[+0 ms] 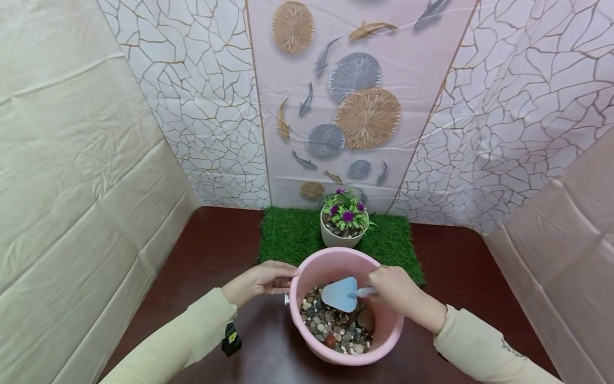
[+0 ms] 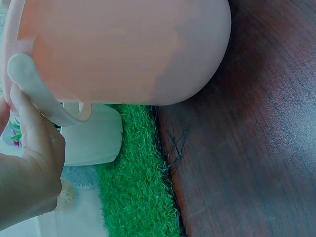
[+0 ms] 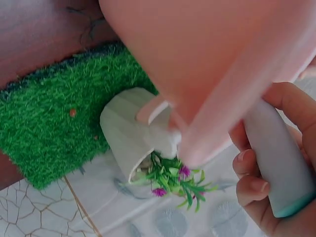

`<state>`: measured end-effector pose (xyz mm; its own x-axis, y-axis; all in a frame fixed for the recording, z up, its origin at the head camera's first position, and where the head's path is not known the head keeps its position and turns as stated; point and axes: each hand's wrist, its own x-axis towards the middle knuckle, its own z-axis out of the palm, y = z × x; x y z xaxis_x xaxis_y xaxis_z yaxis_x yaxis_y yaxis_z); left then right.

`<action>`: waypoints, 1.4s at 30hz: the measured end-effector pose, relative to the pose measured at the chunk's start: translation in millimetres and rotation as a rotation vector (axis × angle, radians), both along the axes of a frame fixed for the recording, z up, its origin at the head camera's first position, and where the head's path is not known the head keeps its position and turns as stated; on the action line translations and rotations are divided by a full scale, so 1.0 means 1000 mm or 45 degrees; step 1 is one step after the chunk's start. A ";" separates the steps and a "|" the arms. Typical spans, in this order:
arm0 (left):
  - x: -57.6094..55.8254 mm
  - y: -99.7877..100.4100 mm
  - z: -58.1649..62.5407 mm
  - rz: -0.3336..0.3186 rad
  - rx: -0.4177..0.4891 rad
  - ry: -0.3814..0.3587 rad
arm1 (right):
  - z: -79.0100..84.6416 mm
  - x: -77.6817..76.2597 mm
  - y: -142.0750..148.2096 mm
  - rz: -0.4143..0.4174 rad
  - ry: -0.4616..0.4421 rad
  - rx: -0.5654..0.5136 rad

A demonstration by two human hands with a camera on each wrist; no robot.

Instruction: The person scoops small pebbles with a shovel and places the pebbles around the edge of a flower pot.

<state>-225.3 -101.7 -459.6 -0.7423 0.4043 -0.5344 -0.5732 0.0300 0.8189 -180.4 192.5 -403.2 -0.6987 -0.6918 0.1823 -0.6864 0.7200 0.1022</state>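
Note:
A pink bucket [image 1: 314, 341] stands on the table with mixed pebbles [image 1: 331, 325] inside. My left hand [image 1: 268, 277] holds the bucket's rim at its left side; in the left wrist view its fingers lie beside the white end of the bucket's handle [image 2: 42, 91]. My right hand [image 1: 395, 288] grips the grey handle of a small light-blue trowel [image 1: 341, 295]. The trowel's blade is inside the bucket, over the pebbles, pointing left. In the right wrist view, the fingers of my right hand [image 3: 256, 182] wrap round the trowel's handle [image 3: 276, 158].
Behind the bucket, a white pot [image 1: 342, 240] with purple flowers [image 1: 347, 216] stands on a green artificial grass mat [image 1: 292, 234]. The dark brown table [image 1: 216, 240] is enclosed by fabric-covered walls at the sides and back. An orange pebble [image 3: 73, 112] lies on the mat.

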 end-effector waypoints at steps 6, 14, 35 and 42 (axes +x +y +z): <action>0.000 -0.001 0.000 -0.001 -0.007 0.012 | -0.019 -0.001 -0.007 0.093 0.007 0.002; -0.001 -0.001 -0.004 0.015 -0.029 0.025 | -0.047 -0.009 -0.018 0.214 -0.023 -0.054; -0.001 0.000 -0.002 0.013 -0.025 0.015 | -0.050 -0.020 -0.007 0.266 -0.199 -0.165; -0.002 0.000 -0.003 0.016 -0.012 0.006 | -0.035 -0.024 0.000 0.207 -0.317 -0.201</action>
<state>-227.2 -101.8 -462.9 -0.7497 0.3898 -0.5348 -0.5699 0.0305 0.8211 -204.0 192.4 -438.1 -0.6182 -0.7747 0.1333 -0.7833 0.5929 -0.1870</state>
